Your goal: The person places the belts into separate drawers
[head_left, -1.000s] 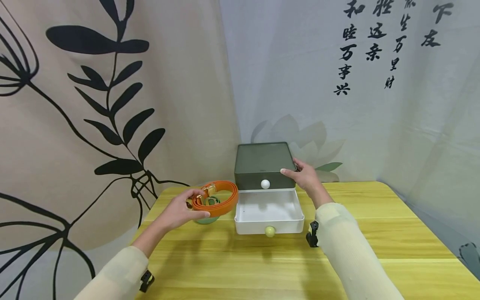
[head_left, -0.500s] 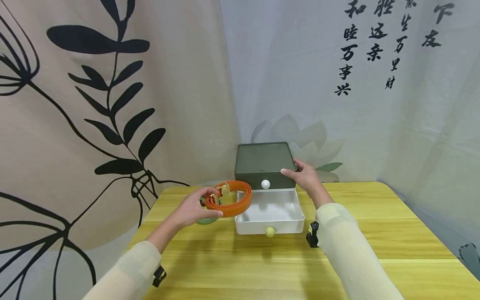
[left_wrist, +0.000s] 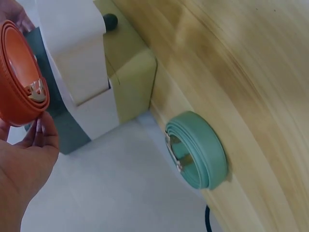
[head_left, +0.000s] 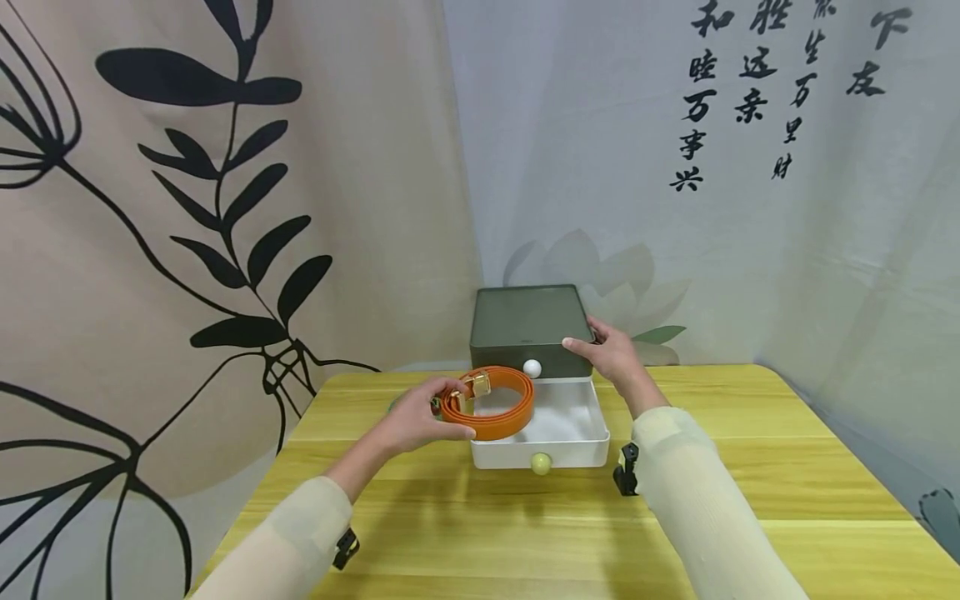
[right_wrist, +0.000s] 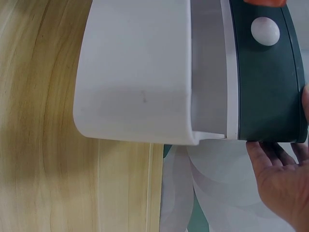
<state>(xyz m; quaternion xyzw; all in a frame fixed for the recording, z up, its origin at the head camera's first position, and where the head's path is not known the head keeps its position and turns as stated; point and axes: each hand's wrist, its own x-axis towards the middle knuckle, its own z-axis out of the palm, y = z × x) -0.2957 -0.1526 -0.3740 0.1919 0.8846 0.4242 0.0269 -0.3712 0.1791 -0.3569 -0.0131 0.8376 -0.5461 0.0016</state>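
A coiled orange belt [head_left: 501,427] with a gold-coloured buckle is pinched between the thumb and fingers of my left hand [head_left: 422,417]. It hovers over the left part of a pulled-out white drawer [head_left: 502,455], held in the air. My right hand [head_left: 613,357] grips the right front corner of the dark green top section [head_left: 528,318] of the drawer box, thumb at the front edge and fingers along the side. In the left wrist view a coiled green belt [left_wrist: 212,152] with a metal buckle sits on the table, mostly hidden behind my left hand in the head view.
The box stands near the back edge of the wooden table [head_left: 540,533], before a printed curtain [head_left: 390,208]. A white knob [head_left: 532,368] marks the upper section, and a yellow-green knob [head_left: 541,463] sticks out from the open drawer.
My left hand has carried the orange belt rightward, from beside the box to over the open drawer. The right hand stays on the box corner.
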